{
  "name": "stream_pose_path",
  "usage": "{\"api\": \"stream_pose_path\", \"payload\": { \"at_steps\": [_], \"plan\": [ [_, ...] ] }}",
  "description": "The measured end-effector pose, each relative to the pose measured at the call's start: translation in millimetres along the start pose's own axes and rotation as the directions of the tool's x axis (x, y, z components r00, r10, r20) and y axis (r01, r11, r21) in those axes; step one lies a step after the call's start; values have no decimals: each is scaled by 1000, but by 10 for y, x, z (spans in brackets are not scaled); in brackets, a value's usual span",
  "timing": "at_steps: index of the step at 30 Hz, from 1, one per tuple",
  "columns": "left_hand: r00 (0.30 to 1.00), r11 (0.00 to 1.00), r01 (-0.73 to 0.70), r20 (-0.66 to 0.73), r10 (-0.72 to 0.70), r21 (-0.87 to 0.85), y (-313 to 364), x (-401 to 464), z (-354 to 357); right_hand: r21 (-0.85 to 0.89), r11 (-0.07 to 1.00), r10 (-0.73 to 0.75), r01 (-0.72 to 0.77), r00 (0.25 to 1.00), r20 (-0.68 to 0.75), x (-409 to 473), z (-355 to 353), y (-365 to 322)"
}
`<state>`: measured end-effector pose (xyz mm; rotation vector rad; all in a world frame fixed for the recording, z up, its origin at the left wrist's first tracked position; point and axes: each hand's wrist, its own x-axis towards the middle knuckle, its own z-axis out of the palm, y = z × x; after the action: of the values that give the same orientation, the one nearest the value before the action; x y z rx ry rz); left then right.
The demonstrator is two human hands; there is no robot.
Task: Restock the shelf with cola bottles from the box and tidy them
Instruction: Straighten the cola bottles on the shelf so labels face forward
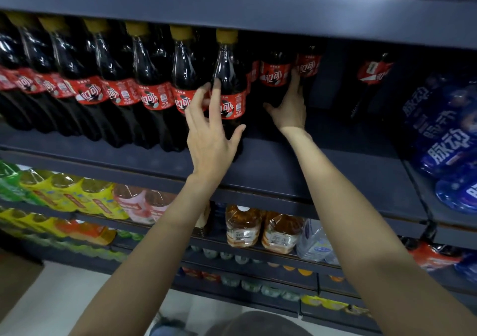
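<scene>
A row of cola bottles (154, 87) with yellow caps and red labels lines the left half of the dark shelf (296, 170). My left hand (210, 134) is spread open, and its fingertips touch the rightmost front bottle (228, 64). My right hand (290, 108) reaches deeper into the shelf. It grips a cola bottle (275, 73) in the back row, with the thumb at its left and the fingers up its right side. Another cola bottle (308, 63) stands just right of it. One lone cola bottle (371, 77) stands tilted further right. No box is in view.
Blue-labelled bottles (444, 142) fill the section at the right. Below are yellow drinks (85, 196), pink drinks (139, 204) and amber tea bottles (263, 227). The shelf board right of my hands is bare at the front. A shelf edge (258, 10) runs overhead.
</scene>
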<state>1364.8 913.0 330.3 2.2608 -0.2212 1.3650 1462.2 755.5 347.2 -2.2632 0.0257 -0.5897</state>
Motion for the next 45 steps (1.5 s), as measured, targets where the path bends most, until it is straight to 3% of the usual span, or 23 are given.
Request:
{"api": "stream_pose_path", "payload": {
  "at_steps": [6, 9, 12, 14, 16, 20, 23, 30, 40, 45],
  "plan": [
    [996, 1000, 6, 87, -8, 27, 0, -42, -21, -5, 1000, -12, 12, 1000, -17, -22, 57, 32],
    [996, 1000, -7, 87, 5, 23, -23, -65, 8, 102, 992, -72, 70, 997, 14, -27, 9, 136],
    [996, 1000, -6, 88, 5, 9, -32, -85, 4, 181, 974, -109, 135, 983, -148, -35, -109, 295],
    [996, 1000, -4, 86, 4, -1, -35, -74, -6, 149, 978, -96, 148, 947, -307, 6, -190, 390],
    [996, 1000, -4, 91, 4, -5, -34, -65, -20, 93, 990, -61, 102, 928, -368, 87, -243, 441],
    [997, 1000, -1, 82, 2, -6, -19, -84, -15, 58, 996, 71, -62, 984, -165, 261, -210, 420],
    [997, 1000, -5, 79, 5, -4, -34, -85, -1, 99, 991, 94, -87, 993, -72, 354, -159, 395],
    [996, 1000, -5, 93, 6, -8, -69, -81, 1, 17, 994, 113, -112, 986, -122, 108, -284, 347],
    [996, 999, 38, 82, -35, -38, -27, -112, 56, 177, 981, -68, 81, 995, -78, -625, -136, 63],
    [999, 1000, -11, -37, 10, -28, 7, -139, 99, 202, 975, -90, 90, 996, -10, -562, 1, -30]
  ]
}}
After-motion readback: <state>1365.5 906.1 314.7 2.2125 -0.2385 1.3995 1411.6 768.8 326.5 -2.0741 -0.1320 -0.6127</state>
